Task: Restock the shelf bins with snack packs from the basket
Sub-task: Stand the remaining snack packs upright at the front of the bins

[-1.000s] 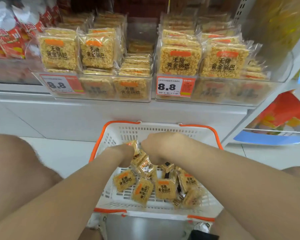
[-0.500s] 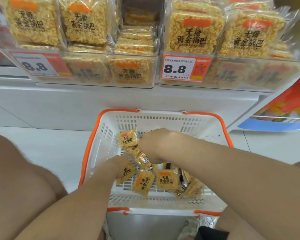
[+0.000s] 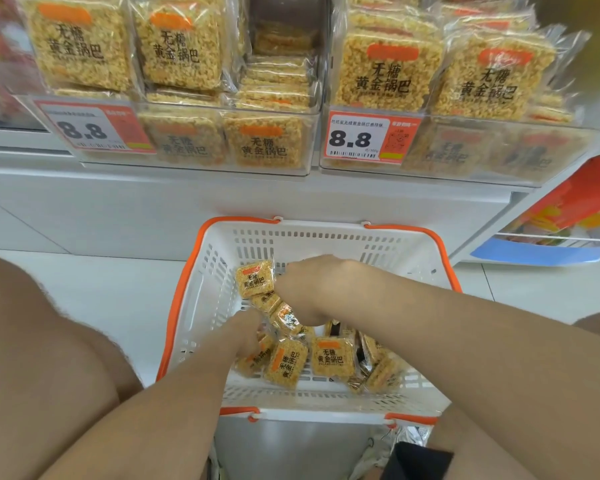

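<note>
Since half a second ago the left grip (image 3: 247, 336) has pushed lower among the loose snack packs (image 3: 332, 356) on the bottom of the basket (image 3: 378, 247), while the right grip (image 3: 303, 292) has hardly shifted. That right grip is curled round a bunch of held packs (image 3: 255, 279), which fan out to the left of it, one above another, caught at their right edges. Whether the left grip has closed on a pack I cannot tell; its fingertips are buried among the wrappers. The likeliest slip, I judge, comes from the bunch. The film looks slick, and wedging one more pack in would mean loosening the fingers, so a pack could slide out and fall back into the basket or over its left wall onto the floor. Squeezing harder to stop that risks cracking the brittle-looking squares. Farther off, the clear bin (image 3: 222, 106) on the shelf above has a raised front wall and room only over its low right-hand stack, so a splayed bunch could catch on the rim and spill.
</note>
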